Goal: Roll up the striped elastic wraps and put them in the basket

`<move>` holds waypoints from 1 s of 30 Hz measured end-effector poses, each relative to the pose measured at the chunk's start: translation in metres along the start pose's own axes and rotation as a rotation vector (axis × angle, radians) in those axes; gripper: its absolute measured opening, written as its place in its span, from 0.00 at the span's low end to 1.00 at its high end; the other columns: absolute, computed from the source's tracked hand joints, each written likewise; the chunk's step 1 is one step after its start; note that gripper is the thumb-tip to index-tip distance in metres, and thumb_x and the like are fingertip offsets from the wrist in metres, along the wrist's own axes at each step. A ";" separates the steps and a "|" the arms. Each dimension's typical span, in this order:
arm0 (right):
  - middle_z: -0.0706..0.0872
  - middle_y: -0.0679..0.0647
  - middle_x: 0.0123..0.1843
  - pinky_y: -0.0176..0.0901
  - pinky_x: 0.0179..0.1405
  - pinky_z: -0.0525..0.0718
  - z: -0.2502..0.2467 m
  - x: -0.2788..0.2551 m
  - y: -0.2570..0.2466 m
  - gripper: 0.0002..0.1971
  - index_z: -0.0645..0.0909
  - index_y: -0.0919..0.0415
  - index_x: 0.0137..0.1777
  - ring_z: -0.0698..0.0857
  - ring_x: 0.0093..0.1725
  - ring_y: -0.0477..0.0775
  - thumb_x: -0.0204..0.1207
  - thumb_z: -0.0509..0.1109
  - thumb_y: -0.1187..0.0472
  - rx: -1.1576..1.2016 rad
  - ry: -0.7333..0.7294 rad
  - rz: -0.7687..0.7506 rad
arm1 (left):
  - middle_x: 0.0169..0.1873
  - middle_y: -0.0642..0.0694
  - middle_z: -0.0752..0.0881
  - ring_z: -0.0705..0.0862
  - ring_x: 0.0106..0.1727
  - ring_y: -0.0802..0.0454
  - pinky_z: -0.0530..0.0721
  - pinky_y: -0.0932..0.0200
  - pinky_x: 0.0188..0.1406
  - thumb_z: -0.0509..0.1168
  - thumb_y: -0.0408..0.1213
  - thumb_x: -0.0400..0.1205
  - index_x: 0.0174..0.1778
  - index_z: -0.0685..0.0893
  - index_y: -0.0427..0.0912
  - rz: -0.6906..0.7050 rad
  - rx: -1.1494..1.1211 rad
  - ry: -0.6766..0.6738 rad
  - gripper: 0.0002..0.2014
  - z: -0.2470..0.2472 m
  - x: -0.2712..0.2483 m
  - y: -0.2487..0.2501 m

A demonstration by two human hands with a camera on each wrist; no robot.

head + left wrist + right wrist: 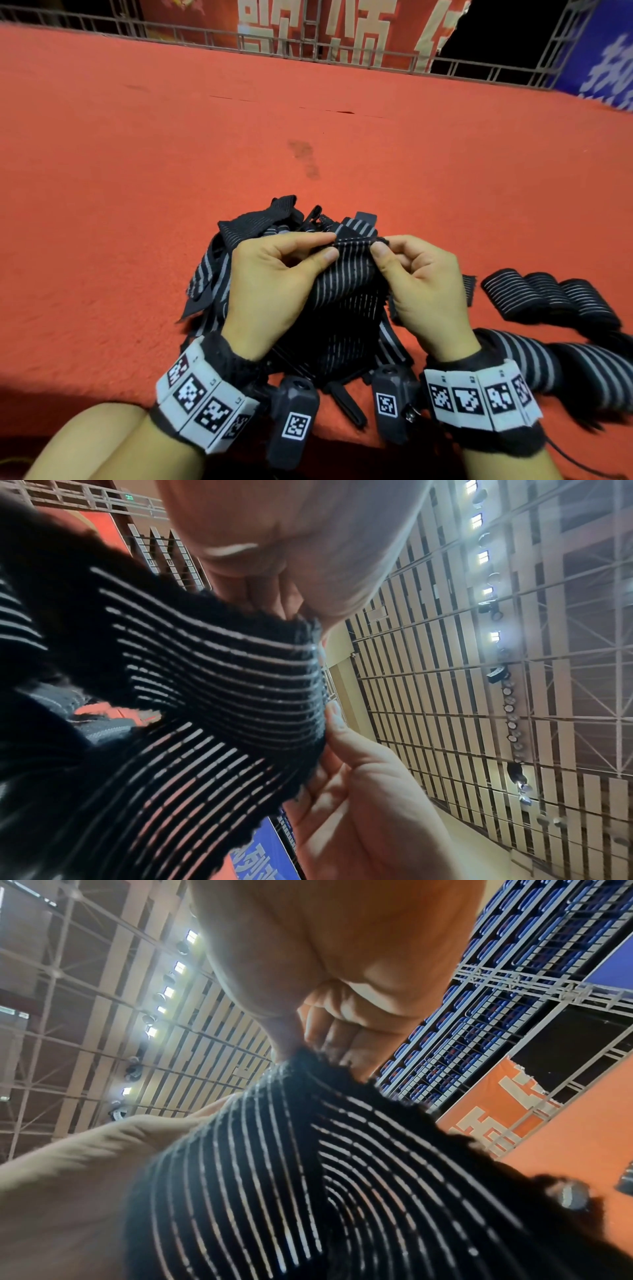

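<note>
A black elastic wrap with thin grey stripes (352, 274) hangs between my two hands above a loose heap of more striped wraps (212, 274) on the red carpet. My left hand (274, 274) pinches the wrap's top edge at its left end between thumb and fingers. At the right end of that edge, my right hand (414, 274) pinches it the same way. The wrist views show the stretched wrap (222, 674) (308, 1164) close up, gripped by the left hand (291, 588) and the right hand (325, 1031). No basket is in view.
Rolled striped wraps (551, 298) lie in a row on the carpet at the right, with larger rolls (534, 359) nearer my right wrist. Red carpet (171, 137) stretches ahead to a metal railing (308, 51) with banners behind it. My bare knee (102, 442) is at bottom left.
</note>
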State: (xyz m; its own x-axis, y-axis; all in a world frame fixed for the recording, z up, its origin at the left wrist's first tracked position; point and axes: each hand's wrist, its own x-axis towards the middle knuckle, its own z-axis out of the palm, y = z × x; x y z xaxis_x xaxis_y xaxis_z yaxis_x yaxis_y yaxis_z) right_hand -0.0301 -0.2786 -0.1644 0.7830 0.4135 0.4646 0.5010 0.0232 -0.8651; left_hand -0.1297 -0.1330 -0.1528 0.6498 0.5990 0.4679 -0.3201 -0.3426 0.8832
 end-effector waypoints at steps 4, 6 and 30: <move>0.94 0.48 0.49 0.40 0.52 0.86 0.000 0.001 -0.006 0.04 0.88 0.52 0.53 0.91 0.51 0.47 0.82 0.73 0.58 0.105 -0.107 -0.006 | 0.36 0.56 0.93 0.90 0.37 0.62 0.85 0.67 0.44 0.79 0.28 0.73 0.43 0.93 0.50 0.002 -0.073 0.018 0.11 -0.006 0.006 0.004; 0.93 0.49 0.54 0.41 0.58 0.86 0.002 0.001 -0.009 0.09 0.87 0.55 0.58 0.91 0.57 0.48 0.80 0.74 0.64 0.136 -0.145 -0.004 | 0.35 0.54 0.93 0.90 0.37 0.61 0.86 0.65 0.43 0.79 0.26 0.73 0.43 0.93 0.49 0.003 -0.124 -0.015 0.12 -0.009 0.011 0.013; 0.91 0.50 0.53 0.36 0.42 0.83 0.001 0.131 -0.137 0.05 0.84 0.53 0.53 0.88 0.51 0.49 0.87 0.67 0.61 0.476 0.229 0.128 | 0.31 0.52 0.83 0.77 0.33 0.54 0.66 0.60 0.32 0.64 0.31 0.84 0.45 0.83 0.42 0.188 0.493 -0.076 0.04 -0.067 0.094 0.063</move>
State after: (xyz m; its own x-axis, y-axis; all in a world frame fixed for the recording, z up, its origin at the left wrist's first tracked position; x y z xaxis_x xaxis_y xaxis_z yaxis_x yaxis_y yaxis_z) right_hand 0.0033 -0.2262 0.0150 0.9138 0.2320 0.3334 0.2162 0.4172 -0.8827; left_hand -0.1351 -0.0494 -0.0508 0.6661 0.4471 0.5970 -0.0859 -0.7492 0.6568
